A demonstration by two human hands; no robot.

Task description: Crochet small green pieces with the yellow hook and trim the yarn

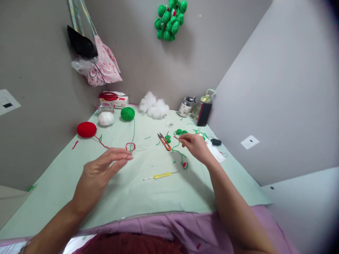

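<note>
My left hand (pixel 102 173) is raised over the left half of the table, thumb and fingers pinched together. Green yarn (pixel 134 132) runs down from a green ball (pixel 127 114) to these fingertips. Just behind them lies a red yarn loop (pixel 130 146). My right hand (pixel 194 144) is closed in a pinch, with a small red bit at its fingertips; what it grips is too small to tell. Near it are orange-handled thread snips (pixel 164 142), green crocheted pieces (pixel 181 132) and a small red-and-green piece (pixel 184 165). A yellow-handled crochet hook (pixel 162 175) lies in front.
Red (pixel 87 129) and white (pixel 106 118) yarn balls sit at the left. White stuffing (pixel 154 106) lies at the back. A tin of tools (pixel 185 107), bottle (pixel 197 111) and phone (pixel 204 114) stand back right. Green crocheted pieces (pixel 171 19) hang on the wall.
</note>
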